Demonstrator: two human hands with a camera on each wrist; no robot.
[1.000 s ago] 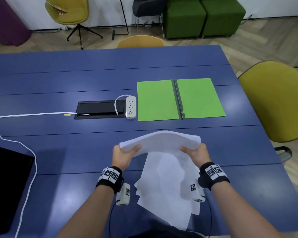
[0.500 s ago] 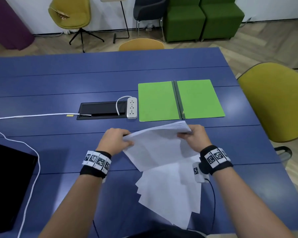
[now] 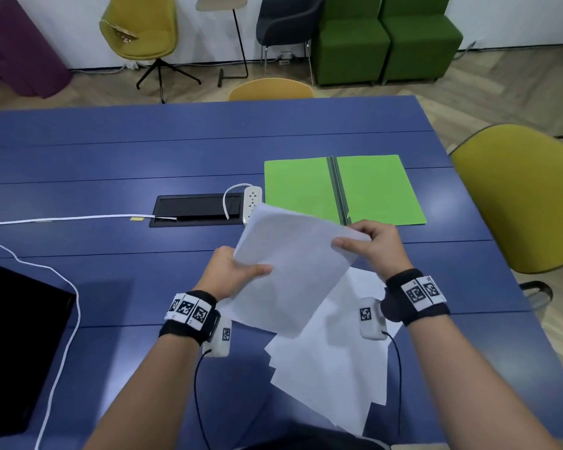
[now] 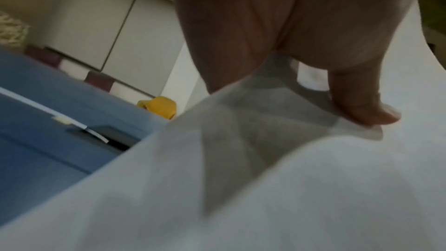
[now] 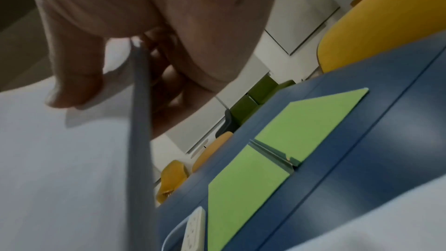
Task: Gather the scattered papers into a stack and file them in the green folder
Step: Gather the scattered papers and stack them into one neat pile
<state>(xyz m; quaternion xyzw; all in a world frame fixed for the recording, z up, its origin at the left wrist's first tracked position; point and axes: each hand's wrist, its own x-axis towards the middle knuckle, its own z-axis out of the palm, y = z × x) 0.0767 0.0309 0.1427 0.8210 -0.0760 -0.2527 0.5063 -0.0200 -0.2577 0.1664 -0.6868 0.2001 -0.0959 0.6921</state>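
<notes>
Since a sec ago the held stack of papers [image 3: 293,271] has swung from lying flat btwn the hands to tilted, one corner up toward the far edge of the table [image 3: 111,164], and it's been carried nearer the green folder [image 3: 343,190]. Left hand [image 3: 231,274] grips the stack's left edge, thumb on top, fingers underneath. Right hand [image 3: 371,245] pinches the right corner, thumb over, fingers curled behind. Stack's clear of the table, its top corner overlapping the folder's near edge and the power strip [image 3: 251,204] in the head view.

Folder lies open, flat, toward the far right of the table, spine clip down the middle. More loose sheets [image 3: 332,368] are fanned out at the near edge, under the right wrist, so gathering isn't done yet, I'd say.

Risks: edges look uneven, so w/ only a corner pinch some sheets could slide out as it tilts. Filing now would leave the near-edge sheets behind. Wrist cable could drag those off the edge.
</notes>
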